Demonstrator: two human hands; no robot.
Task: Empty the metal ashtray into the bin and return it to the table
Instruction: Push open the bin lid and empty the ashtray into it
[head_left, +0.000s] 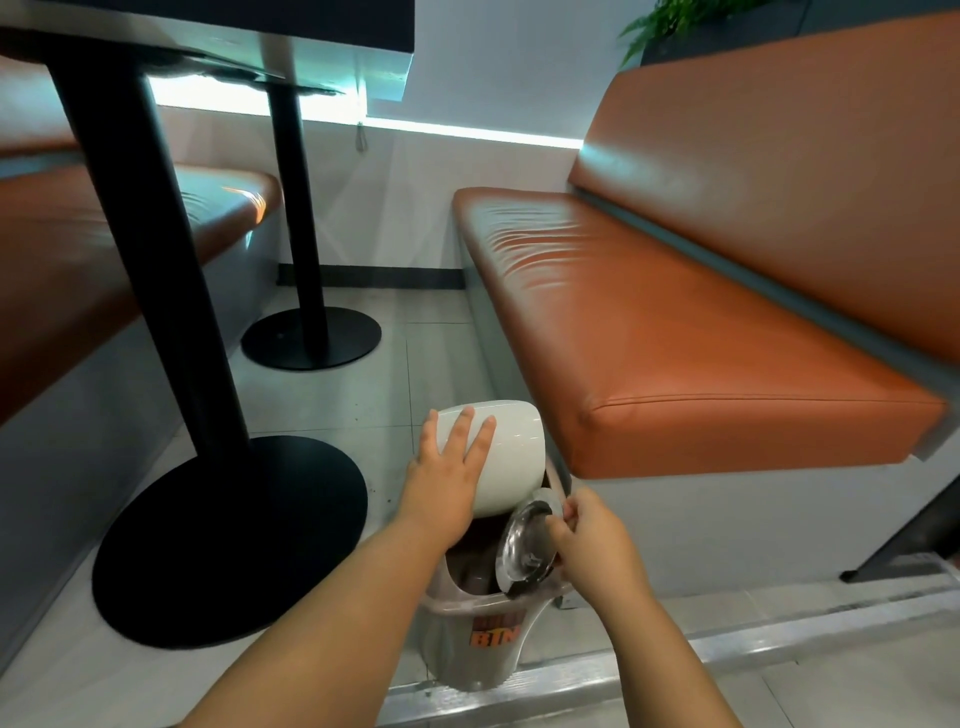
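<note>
tiled floor (337, 415), orange bench (701, 338), black table base (228, 540), bin (467, 649)

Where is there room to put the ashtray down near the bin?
The orange bench seat right of the bin is bare. So are the floor tiles between the black table bases and the bench. The bin's mouth is crowded: the left hand on the lid, the right hand holding the ashtray.
</note>
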